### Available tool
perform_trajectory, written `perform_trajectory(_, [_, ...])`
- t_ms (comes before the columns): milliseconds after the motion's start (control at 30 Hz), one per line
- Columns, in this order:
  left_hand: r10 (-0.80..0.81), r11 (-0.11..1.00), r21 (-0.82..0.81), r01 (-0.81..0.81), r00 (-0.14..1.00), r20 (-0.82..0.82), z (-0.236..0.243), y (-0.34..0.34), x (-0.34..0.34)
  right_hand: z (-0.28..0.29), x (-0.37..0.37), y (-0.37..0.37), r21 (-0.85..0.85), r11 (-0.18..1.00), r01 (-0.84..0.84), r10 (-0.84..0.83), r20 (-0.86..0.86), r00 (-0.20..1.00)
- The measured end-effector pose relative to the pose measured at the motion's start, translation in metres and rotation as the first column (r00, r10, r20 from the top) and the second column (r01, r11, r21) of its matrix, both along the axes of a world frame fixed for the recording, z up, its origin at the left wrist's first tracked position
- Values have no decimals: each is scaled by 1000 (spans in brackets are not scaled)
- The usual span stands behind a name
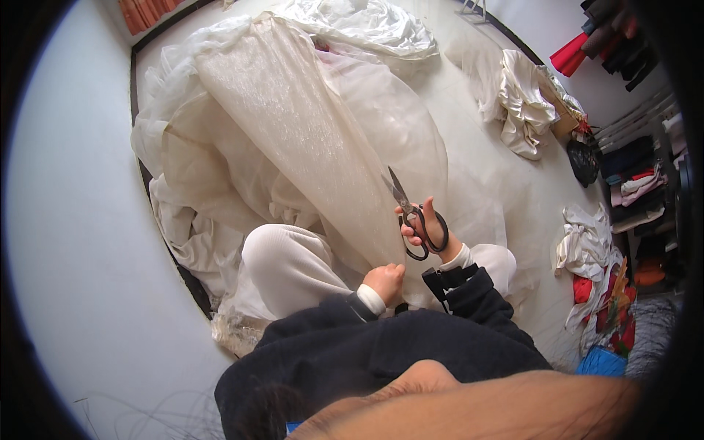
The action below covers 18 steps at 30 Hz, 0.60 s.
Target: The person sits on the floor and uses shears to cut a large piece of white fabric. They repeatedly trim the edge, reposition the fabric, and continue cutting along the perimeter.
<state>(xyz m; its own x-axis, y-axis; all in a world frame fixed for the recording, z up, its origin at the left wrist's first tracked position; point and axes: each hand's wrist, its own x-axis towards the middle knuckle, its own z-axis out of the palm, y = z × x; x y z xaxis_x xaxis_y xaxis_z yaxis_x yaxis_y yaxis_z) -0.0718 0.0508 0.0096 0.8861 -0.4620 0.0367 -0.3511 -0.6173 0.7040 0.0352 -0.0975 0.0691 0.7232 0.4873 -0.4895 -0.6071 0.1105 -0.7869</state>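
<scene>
My right hand [422,224] holds a pair of scissors [402,196] with black loop handles and dark metal blades. The blades point up and away from me, slightly parted, beside the edge of a long cream sheer fabric [293,110]. My left hand [385,281] is closed on the near end of that fabric, close to my lap. From there the shiny cloth stretches away to the far left, over a heap of white and cream tulle [396,110]. What lies inside my left fist is hidden.
White fabric [367,26] is bunched at the far end. A cream satin pile [524,103] and a black plastic bag [583,161] lie to the right. Nearer on that side are white cloth [587,238] and shelves of folded clothes [638,180]. A white wall [73,183] runs along the left.
</scene>
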Motion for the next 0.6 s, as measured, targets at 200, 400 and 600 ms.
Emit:
perform_trajectory(200, [-22,1000,-13,22,1000,-3,-7,-1,-2,1,22,6,-69,997,-20,23,47,999])
perform_trajectory(400, [-59,998,2,59,998,-11,-9,-1,-3,5,46,12,-71,997,-32,36,59,998])
perform_trajectory(600, [-119,992,25,122,989,-86,-4,1,-1,4,67,18,-47,998,-31,32,28,999])
